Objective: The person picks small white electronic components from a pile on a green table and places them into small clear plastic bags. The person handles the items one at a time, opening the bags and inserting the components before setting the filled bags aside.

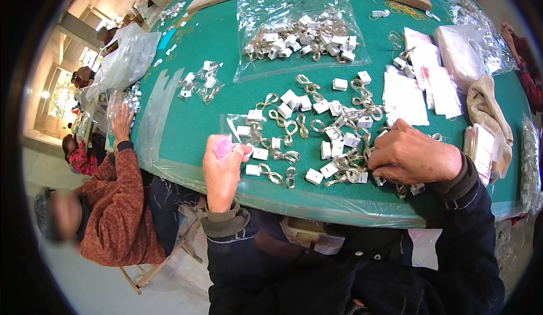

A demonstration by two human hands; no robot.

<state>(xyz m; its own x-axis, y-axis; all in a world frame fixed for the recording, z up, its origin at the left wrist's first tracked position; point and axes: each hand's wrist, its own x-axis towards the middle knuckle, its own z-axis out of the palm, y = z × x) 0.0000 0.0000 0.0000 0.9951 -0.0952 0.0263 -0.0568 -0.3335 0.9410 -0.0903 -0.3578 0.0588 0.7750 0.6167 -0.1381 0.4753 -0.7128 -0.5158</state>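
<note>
My left hand (222,171) is closed at the near left of the pile, pinching a small clear plastic bag (233,124) that stands up from the fingers. Something pink (222,147) shows at its thumb; I cannot tell what it is. White blocks like small charger plugs (329,169) and bundled grey cables (291,127) lie scattered between my hands. At the pile's right edge my right hand (417,155) reaches down with curled fingers among the cables. Its fingertips are partly hidden, so what they grip does not show.
A large clear bag of plugs and cables (305,38) lies beyond the pile. White paper slips (404,97), a folded cloth (482,103) and a paper stack (478,154) sit right. Filled small bags (209,83) lie left. A person (121,202) sits left, hand on the green table (186,128).
</note>
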